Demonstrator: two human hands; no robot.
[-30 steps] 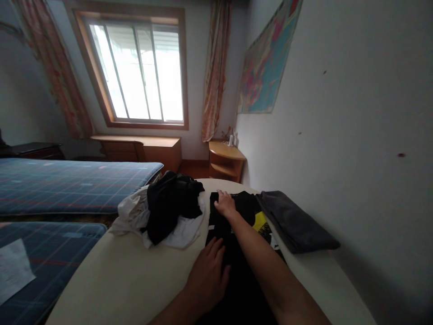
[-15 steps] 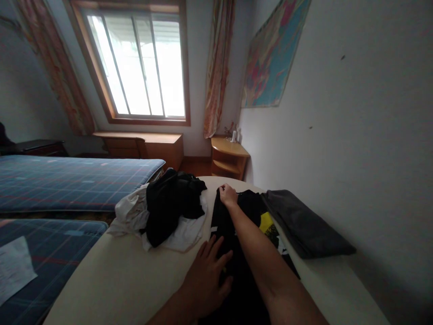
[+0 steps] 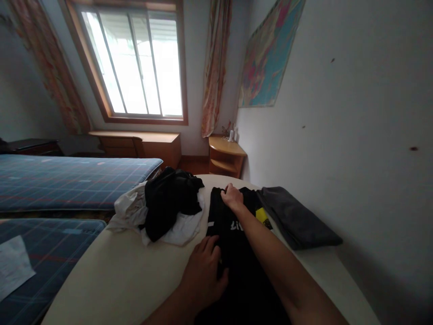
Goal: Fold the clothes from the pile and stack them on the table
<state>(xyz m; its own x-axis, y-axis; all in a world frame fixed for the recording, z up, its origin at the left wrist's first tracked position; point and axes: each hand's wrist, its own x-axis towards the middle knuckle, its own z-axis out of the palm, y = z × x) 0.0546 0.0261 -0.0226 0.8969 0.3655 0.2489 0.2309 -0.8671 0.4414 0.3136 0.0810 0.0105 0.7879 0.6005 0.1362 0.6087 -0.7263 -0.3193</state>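
Note:
A black shirt with white lettering and a yellow patch lies spread on the cream round table. At its far edge, my right hand has its fingers closed on the fabric; the fingertips are partly hidden. My left hand lies nearer to me along the shirt's left edge, its fingers loosely spread and touching the cloth. The right forearm crosses over the shirt and covers part of the print. Just right of the shirt rests a folded dark grey garment.
Left of the shirt is a heap of black clothing and white clothing. Two blue plaid mattresses stand beyond the table's left side, with a paper on the nearer one. A wall runs along the right.
My right hand has moved slightly right along the shirt's far edge. More of the white lettering shows now. My left hand has shifted a little left, and the view has moved slightly.

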